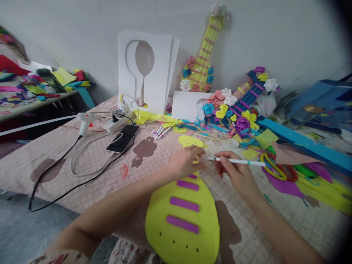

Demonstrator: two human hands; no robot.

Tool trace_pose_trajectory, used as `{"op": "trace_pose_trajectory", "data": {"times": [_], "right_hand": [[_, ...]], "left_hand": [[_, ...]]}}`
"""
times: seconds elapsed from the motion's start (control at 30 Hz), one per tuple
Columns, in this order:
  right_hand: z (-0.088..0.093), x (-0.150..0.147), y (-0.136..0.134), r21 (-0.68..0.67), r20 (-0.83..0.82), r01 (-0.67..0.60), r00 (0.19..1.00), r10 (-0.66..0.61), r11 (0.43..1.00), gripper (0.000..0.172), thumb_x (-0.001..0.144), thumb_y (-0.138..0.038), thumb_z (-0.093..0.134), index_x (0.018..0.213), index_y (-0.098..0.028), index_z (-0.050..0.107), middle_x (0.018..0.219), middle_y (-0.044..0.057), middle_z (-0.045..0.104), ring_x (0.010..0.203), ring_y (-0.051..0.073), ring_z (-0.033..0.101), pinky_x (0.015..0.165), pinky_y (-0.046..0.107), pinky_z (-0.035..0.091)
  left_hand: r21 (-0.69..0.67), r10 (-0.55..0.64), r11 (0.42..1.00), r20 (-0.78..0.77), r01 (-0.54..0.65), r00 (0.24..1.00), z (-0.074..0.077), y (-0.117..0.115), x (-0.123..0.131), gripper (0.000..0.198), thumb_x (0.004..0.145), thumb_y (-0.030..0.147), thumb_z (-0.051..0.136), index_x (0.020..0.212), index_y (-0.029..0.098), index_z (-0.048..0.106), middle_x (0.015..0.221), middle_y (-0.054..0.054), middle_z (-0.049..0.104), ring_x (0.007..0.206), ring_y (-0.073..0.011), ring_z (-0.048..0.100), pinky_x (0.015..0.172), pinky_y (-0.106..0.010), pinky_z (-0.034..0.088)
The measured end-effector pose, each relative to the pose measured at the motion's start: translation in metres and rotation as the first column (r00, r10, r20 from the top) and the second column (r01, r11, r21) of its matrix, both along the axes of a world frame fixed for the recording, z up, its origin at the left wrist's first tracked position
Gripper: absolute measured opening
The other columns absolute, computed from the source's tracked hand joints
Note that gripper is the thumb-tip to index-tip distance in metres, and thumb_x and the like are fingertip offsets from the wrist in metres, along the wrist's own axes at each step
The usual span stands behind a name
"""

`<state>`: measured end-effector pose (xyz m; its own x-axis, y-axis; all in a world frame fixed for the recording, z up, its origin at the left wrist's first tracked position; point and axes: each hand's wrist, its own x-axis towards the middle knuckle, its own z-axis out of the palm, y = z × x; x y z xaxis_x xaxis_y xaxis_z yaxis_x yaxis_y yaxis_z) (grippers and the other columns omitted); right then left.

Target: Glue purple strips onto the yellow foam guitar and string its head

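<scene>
A yellow guitar-shaped cutout (181, 220) lies in front of me, with purple strips across its body and neck and a row of dark holes near its lower end. My right hand (233, 170), closed, grips a white marker pen (247, 161) with a green band; its tip points left. My left hand (187, 160) is over the cutout's neck, its fingers bent together near the pen's tip. Something pale and blurred shows at those fingertips, too unclear to name. Part of the neck is hidden under this hand.
Left on the table are a white glue gun (85, 123), a black phone (123, 138) and a power strip (118, 121) with cables. Several markers (161, 132) lie beyond. Decorated guitars (203, 55), white boards (162, 73), paper flowers (217, 98) and scissors (272, 167) stand or lie further back and right.
</scene>
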<state>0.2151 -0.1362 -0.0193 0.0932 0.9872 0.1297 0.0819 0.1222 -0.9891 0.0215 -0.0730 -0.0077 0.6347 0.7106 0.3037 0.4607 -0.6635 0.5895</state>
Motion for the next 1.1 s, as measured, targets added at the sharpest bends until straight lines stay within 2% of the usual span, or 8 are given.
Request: {"op": "trace_pose_trajectory", "data": {"times": [0.1,0.43,0.5,0.6,0.7,0.83,1.03,1.1], "right_hand": [[0.002,-0.015,-0.007,0.015,0.072,-0.023,0.997,0.022,1.000,0.019,0.089,-0.041,0.055,0.083,-0.023,0.055,0.052,-0.005,0.051,0.048,0.010,0.048,0.046,0.023,0.039],[-0.004,-0.022,-0.008,-0.026,-0.069,0.002,0.998,-0.004,1.000,0.021,0.088,-0.042,0.055,0.080,-0.022,0.055,0.051,-0.007,0.045,0.045,0.008,0.043,0.042,0.020,0.033],[-0.004,-0.021,-0.006,-0.034,-0.123,0.024,0.992,-0.028,0.999,0.022,0.086,-0.041,0.057,0.076,-0.021,0.055,0.049,-0.007,0.042,0.041,0.007,0.038,0.039,0.019,0.028],[0.000,-0.018,-0.003,-0.045,-0.246,0.078,0.965,-0.087,0.996,0.022,0.083,-0.037,0.061,0.069,-0.020,0.055,0.044,-0.009,0.035,0.038,0.005,0.031,0.036,0.018,0.022],[0.006,-0.021,-0.001,-0.055,-0.339,0.127,0.931,-0.138,0.990,0.023,0.080,-0.031,0.062,0.063,-0.019,0.053,0.042,-0.010,0.028,0.036,0.004,0.024,0.036,0.018,0.020],[0.012,-0.030,-0.001,-0.073,-0.368,0.143,0.916,-0.160,0.987,0.026,0.078,-0.028,0.061,0.057,-0.018,0.050,0.042,-0.010,0.024,0.037,0.003,0.021,0.036,0.017,0.020],[0.018,0.007,0.011,-0.099,-0.498,0.286,0.815,-0.296,0.953,0.028,0.070,-0.020,0.061,0.052,-0.019,0.039,0.042,-0.010,0.023,0.034,0.003,0.019,0.033,0.018,0.017],[0.019,0.026,0.015,-0.081,-0.554,0.317,0.774,-0.307,0.945,0.029,0.071,-0.022,0.061,0.054,-0.019,0.038,0.042,-0.010,0.023,0.035,0.003,0.019,0.034,0.017,0.020]], "left_hand": [[0.078,-0.021,0.996,-0.162,0.034,0.987,0.001,-0.017,0.010,0.020,0.088,0.034,0.055,0.096,0.017,0.060,0.092,-0.007,0.065,0.083,-0.0194,0.061,0.066,-0.027,0.045],[0.109,0.016,0.994,-0.304,0.018,0.953,0.003,-0.020,0.013,0.025,0.094,0.036,0.045,0.090,0.015,0.059,0.087,-0.008,0.064,0.081,-0.0203,0.061,0.062,-0.026,0.041],[0.073,-0.020,0.996,-0.300,0.044,0.954,0.007,-0.021,0.015,0.026,0.095,0.034,0.044,0.085,0.015,0.059,0.082,-0.007,0.064,0.076,-0.0188,0.061,0.061,-0.025,0.040],[-0.113,-0.154,0.984,-0.181,0.135,0.971,0.015,-0.017,0.017,0.027,0.094,0.030,0.046,0.074,0.015,0.057,0.069,-0.003,0.062,0.066,-0.0136,0.058,0.058,-0.023,0.038],[-0.310,-0.278,0.914,-0.012,0.260,0.961,0.021,-0.011,0.019,0.028,0.093,0.027,0.045,0.070,0.015,0.056,0.062,0.000,0.059,0.058,-0.0097,0.055,0.056,-0.020,0.039],[-0.427,-0.328,0.837,0.108,0.342,0.938,0.021,-0.007,0.019,0.030,0.092,0.031,0.045,0.068,0.015,0.054,0.059,0.001,0.054,0.053,-0.0074,0.050,0.051,-0.018,0.038],[-0.666,-0.289,0.663,0.195,0.343,0.937,0.009,-0.002,0.005,0.039,0.091,0.045,0.043,0.070,0.014,0.055,0.057,0.003,0.048,0.047,-0.0055,0.041,0.044,-0.017,0.035],[-0.704,-0.224,0.643,0.205,0.302,0.953,0.005,0.002,0.000,0.039,0.090,0.046,0.044,0.071,0.014,0.056,0.057,0.003,0.047,0.046,-0.0048,0.039,0.043,-0.017,0.034]]}}
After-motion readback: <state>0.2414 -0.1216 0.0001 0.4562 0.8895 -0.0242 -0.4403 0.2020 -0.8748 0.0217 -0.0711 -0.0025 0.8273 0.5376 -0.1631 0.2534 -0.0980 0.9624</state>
